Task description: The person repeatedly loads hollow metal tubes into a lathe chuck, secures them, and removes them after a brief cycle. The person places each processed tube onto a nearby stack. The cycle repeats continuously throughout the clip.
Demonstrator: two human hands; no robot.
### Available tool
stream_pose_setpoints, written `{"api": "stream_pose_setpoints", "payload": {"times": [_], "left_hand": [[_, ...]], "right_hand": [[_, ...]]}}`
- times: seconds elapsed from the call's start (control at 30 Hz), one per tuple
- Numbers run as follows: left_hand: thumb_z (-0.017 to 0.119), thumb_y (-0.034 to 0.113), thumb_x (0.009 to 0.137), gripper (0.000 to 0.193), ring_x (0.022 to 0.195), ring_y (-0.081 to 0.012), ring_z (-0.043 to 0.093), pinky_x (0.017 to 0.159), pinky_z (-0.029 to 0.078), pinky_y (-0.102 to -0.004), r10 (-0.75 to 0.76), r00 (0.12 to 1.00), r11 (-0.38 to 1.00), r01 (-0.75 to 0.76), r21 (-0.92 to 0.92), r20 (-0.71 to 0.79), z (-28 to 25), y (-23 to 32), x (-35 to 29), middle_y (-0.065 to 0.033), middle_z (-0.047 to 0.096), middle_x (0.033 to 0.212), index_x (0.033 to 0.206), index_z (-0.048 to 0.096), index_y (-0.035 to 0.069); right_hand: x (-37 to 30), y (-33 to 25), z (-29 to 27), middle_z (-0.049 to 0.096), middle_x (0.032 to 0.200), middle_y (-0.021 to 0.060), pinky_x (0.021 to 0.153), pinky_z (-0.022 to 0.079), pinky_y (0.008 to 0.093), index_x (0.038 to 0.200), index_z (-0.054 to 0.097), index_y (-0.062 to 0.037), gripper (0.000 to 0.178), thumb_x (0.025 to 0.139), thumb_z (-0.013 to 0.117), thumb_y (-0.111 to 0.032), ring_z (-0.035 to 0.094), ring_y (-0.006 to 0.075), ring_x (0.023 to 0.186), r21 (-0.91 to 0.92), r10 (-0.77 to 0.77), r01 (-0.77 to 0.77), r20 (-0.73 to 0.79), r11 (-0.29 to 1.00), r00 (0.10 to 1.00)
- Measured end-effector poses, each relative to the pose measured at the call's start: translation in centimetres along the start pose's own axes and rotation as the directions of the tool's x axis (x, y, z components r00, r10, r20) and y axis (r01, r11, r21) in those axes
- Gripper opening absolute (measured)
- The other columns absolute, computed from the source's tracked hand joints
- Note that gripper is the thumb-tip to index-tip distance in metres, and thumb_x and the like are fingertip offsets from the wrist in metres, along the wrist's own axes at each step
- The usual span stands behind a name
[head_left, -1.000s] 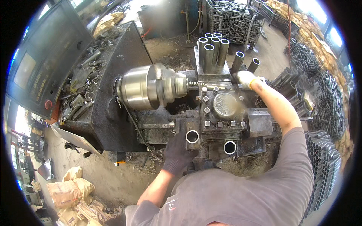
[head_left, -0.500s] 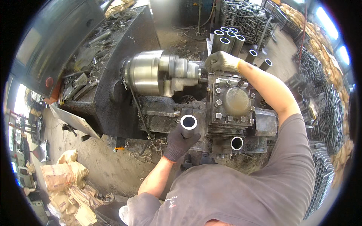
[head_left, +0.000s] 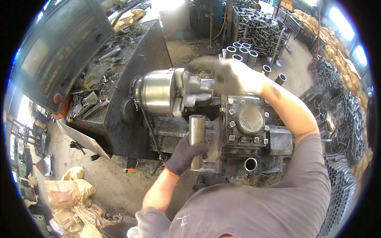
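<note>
Tube [head_left: 197, 130] is newly tipped, gripped by left hand [head_left: 181, 157], near, outside chuck [head_left: 158, 93] | work seems mid-step | right hand [head_left: 240, 77], far: blurred, grip unclear

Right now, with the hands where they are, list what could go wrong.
The gloved right hand is near the chuck and could catch if that turns. The tube in the left hand could slip or knock the chuck. The upright tubes just beyond the right hand might get toppled.

Downward fisheye view, head height
</note>
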State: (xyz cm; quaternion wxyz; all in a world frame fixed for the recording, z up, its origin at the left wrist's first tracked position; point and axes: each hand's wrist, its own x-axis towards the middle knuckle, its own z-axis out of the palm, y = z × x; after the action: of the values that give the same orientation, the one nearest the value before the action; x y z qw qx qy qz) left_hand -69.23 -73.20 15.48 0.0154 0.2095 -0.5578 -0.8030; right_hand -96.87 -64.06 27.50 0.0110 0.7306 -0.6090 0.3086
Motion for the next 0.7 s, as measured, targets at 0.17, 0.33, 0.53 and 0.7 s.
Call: {"api": "stream_pose_setpoints", "payload": {"times": [0.17,0.33,0.53,0.7], "left_hand": [[0.078,0.020,0.085,0.036,0.077,-0.0187,0.069,0.070,0.058,-0.0356,-0.045,0.984,0.972,0.003,0.234,0.175,0.8,6.6,3.9,-0.0089,0.070,0.089,0.112,0.067,-0.002],[0.082,0.030,0.092,0.048,0.093,-0.0205,0.069,0.086,0.058,-0.0380,0.276,0.961,0.957,-0.278,-0.087,-0.035,3.6,10.2,6.8,-0.0105,0.072,0.105,0.123,0.066,-0.002],[0.071,0.037,0.101,0.049,0.102,-0.0190,0.068,0.091,0.055,-0.0349,0.470,0.880,0.883,-0.468,0.048,-0.065,7.1,11.3,12.5,-0.0112,0.073,0.116,0.130,0.066,-0.002],[0.072,0.030,0.100,0.050,0.109,-0.0210,0.068,0.100,0.054,-0.0365,0.504,0.858,0.719,-0.351,0.599,-0.102,1.1,4.9,9.2,-0.0140,0.071,0.119,0.135,0.059,-0.003]], "right_hand": [[-0.2,-4.3,-0.7,0.069,0.109,0.0190,0.063,0.062,0.0380,0.149,0.054,-0.0027,0.061,0.088,0.061,-0.009,0.068,0.0262,0.068,-0.452,-0.093,0.265,0.366,0.852,0.926],[-1.7,-2.0,-4.1,0.078,0.108,0.0149,0.075,0.065,0.0417,0.140,0.057,0.0027,0.061,0.089,0.081,-0.022,0.078,0.0227,0.090,-0.191,0.511,-0.500,0.005,0.844,0.860],[-3.0,-1.7,-1.4,0.075,0.086,0.0118,0.064,0.058,0.0301,0.114,0.069,0.0002,0.032,0.090,0.078,-0.019,0.072,0.0180,0.073,0.535,0.548,-0.681,0.413,0.501,0.728],[-6.9,7.6,-1.1,0.077,0.086,0.0185,0.071,0.062,0.0447,0.096,0.079,-0.0027,0.032,0.082,0.078,-0.032,0.075,0.0332,0.074,-0.475,0.627,-0.495,0.165,0.727,0.762]]}}
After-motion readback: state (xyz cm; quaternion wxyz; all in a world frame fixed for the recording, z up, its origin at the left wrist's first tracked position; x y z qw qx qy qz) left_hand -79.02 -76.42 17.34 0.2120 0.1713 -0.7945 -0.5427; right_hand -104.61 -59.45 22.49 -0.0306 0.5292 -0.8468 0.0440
